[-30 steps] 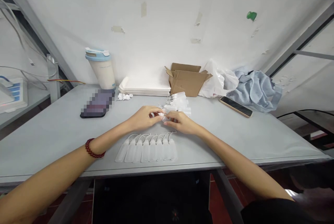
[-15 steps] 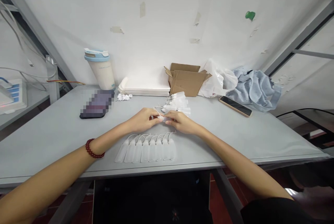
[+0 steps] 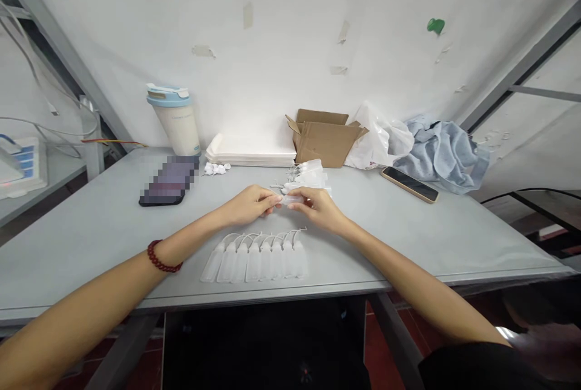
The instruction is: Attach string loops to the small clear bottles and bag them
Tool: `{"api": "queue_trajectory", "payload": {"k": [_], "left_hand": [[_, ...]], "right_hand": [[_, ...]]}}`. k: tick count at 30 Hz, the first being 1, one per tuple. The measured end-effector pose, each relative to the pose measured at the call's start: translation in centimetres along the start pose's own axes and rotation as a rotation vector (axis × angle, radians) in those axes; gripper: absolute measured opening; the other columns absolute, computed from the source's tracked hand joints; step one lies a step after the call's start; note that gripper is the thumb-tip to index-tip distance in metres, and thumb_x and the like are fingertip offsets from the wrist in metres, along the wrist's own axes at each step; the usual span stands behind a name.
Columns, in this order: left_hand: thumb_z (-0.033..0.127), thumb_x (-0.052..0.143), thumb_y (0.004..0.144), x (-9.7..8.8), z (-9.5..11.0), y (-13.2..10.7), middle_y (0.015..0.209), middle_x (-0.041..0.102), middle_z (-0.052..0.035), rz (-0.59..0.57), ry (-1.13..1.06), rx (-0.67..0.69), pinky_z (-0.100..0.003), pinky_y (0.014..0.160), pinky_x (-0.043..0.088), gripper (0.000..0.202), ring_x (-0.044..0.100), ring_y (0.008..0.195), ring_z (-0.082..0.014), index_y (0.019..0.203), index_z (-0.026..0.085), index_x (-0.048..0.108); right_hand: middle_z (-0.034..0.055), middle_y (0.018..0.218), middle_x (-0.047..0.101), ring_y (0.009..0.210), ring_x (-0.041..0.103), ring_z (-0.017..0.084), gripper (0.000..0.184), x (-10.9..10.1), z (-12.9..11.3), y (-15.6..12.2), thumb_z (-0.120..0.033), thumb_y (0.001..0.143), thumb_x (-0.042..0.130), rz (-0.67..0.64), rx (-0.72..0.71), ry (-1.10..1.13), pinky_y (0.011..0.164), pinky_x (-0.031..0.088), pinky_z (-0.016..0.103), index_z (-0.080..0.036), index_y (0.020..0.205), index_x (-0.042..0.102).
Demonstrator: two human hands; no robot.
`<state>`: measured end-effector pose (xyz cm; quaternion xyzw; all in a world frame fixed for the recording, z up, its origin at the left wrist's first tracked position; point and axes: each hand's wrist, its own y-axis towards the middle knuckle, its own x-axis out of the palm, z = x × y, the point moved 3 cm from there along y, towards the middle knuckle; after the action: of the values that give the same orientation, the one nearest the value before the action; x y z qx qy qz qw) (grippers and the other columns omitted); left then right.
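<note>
My left hand (image 3: 250, 204) and my right hand (image 3: 316, 208) meet over the middle of the grey table (image 3: 91, 238). Both are closed in a pinch on one small translucent squeeze bottle (image 3: 287, 199) held between them just above the surface. Closer to me, a row of several like bottles (image 3: 256, 258) lies flat side by side, caps pointing away. Just beyond my hands sits a loose pile of the same bottles (image 3: 307, 175). A red bead bracelet is on my left wrist.
At the back stand a lidded cup (image 3: 175, 119), a stack of white sheets (image 3: 250, 152), an open cardboard box (image 3: 324, 137), a white plastic bag (image 3: 379, 140) and blue cloth (image 3: 442, 152). A phone (image 3: 410, 185) lies right; a dark device (image 3: 169, 181) and small white caps (image 3: 215, 168) left.
My hands have lifted the small bottle slightly and shifted their pinch on it. The row of bottles and the pile have not moved.
</note>
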<state>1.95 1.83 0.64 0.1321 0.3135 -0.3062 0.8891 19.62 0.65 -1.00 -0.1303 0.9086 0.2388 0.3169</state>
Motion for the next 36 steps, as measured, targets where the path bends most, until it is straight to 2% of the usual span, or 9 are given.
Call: {"api": "queue_trajectory", "payload": {"k": [2, 5, 9, 14, 20, 25, 28, 31, 36], "left_hand": [[0.038, 0.042, 0.089, 0.05, 0.17, -0.07, 0.056, 0.051, 0.002, 0.011, 0.044, 0.039, -0.024, 0.056, 0.036, 0.038, 0.044, 0.054, -0.0113, 0.059, 0.016, 0.052], [0.034, 0.047, 0.087, 0.23, 0.51, -0.24, 0.056, 0.05, 0.0025, 0.101, 0.17, 0.139, -0.023, 0.055, 0.033, 0.034, 0.043, 0.054, -0.0108, 0.058, 0.016, 0.052], [0.031, 0.053, 0.085, 0.55, 0.55, -0.48, 0.065, 0.061, 0.0005, 0.235, 0.232, 0.241, -0.024, 0.06, 0.037, 0.024, 0.049, 0.059, -0.0115, 0.07, 0.015, 0.064], [0.03, 0.061, 0.08, 0.5, 0.2, -0.61, 0.075, 0.07, -0.0017, 0.331, 0.175, 0.237, -0.025, 0.063, 0.042, 0.017, 0.056, 0.064, -0.0129, 0.084, 0.017, 0.071], [0.037, 0.06, 0.082, 0.24, 0.53, -0.49, 0.089, 0.072, -0.0038, 0.261, -0.07, 0.136, -0.024, 0.067, 0.048, 0.024, 0.061, 0.076, -0.0151, 0.085, 0.017, 0.073], [0.045, 0.052, 0.086, 0.41, 0.06, 0.02, 0.068, 0.066, -0.0048, 0.119, -0.262, -0.025, -0.026, 0.058, 0.049, 0.04, 0.059, 0.056, -0.0123, 0.071, 0.012, 0.067], [0.046, 0.05, 0.087, 0.6, -0.16, 0.11, 0.061, 0.063, -0.0039, 0.048, -0.299, -0.066, -0.026, 0.058, 0.049, 0.042, 0.058, 0.053, -0.0124, 0.067, 0.012, 0.063], [0.041, 0.053, 0.086, 0.56, 0.03, -0.1, 0.058, 0.06, -0.0015, 0.089, -0.169, 0.023, -0.024, 0.057, 0.046, 0.036, 0.056, 0.054, -0.0119, 0.065, 0.013, 0.062], [0.028, 0.055, 0.086, 0.65, 0.62, -0.83, 0.072, 0.068, -0.0032, 0.383, 0.225, 0.389, -0.025, 0.063, 0.044, 0.021, 0.06, 0.067, -0.0145, 0.075, 0.016, 0.068]], "right_hand": [[0.0072, 0.086, 0.07, 0.059, 0.05, 0.01, 0.024, -0.13, -0.22, -0.02, -0.028, 0.084, 0.059, 0.012, -0.011, -0.005, 0.06, 0.042, 0.025, -0.012, 0.098, 0.067], [0.007, 0.082, 0.069, 0.061, 0.052, 0.012, 0.024, -0.29, -0.46, -0.04, -0.028, 0.087, 0.054, 0.004, -0.005, -0.001, 0.06, 0.041, 0.025, -0.011, 0.096, 0.068], [0.0055, 0.079, 0.068, 0.065, 0.055, 0.013, 0.025, -0.43, -0.58, -0.04, -0.029, 0.088, 0.05, -0.021, 0.03, 0.091, 0.062, 0.041, 0.025, -0.012, 0.094, 0.067], [0.0026, 0.073, 0.062, 0.06, 0.049, 0.01, 0.027, -0.52, -0.69, -0.02, -0.034, 0.088, 0.051, -0.023, 0.071, 0.214, 0.058, 0.037, 0.023, -0.012, 0.094, 0.065], [-0.0016, 0.064, 0.053, 0.053, 0.04, 0.008, 0.027, -0.63, -0.98, 0.0, -0.035, 0.085, 0.055, -0.011, 0.093, 0.252, 0.052, 0.033, 0.023, -0.012, 0.097, 0.065], [-0.0001, 0.066, 0.056, 0.055, 0.042, 0.009, 0.028, -0.68, -0.77, -0.04, -0.036, 0.084, 0.056, 0.054, 0.06, 0.227, 0.052, 0.035, 0.023, -0.014, 0.1, 0.065], [0.0009, 0.066, 0.057, 0.057, 0.045, 0.01, 0.028, -0.64, -0.67, -0.11, -0.036, 0.084, 0.056, 0.081, 0.024, 0.196, 0.053, 0.036, 0.023, -0.014, 0.099, 0.065], [0.0003, 0.063, 0.055, 0.057, 0.044, 0.011, 0.029, -0.59, -0.7, -0.21, -0.036, 0.084, 0.056, 0.079, 0.024, 0.164, 0.053, 0.035, 0.024, -0.013, 0.097, 0.066], [-0.0003, 0.062, 0.055, 0.055, 0.043, 0.009, 0.032, -0.55, -0.97, -0.28, -0.039, 0.086, 0.052, 0.046, 0.04, 0.207, 0.056, 0.038, 0.024, -0.012, 0.097, 0.066]]}}
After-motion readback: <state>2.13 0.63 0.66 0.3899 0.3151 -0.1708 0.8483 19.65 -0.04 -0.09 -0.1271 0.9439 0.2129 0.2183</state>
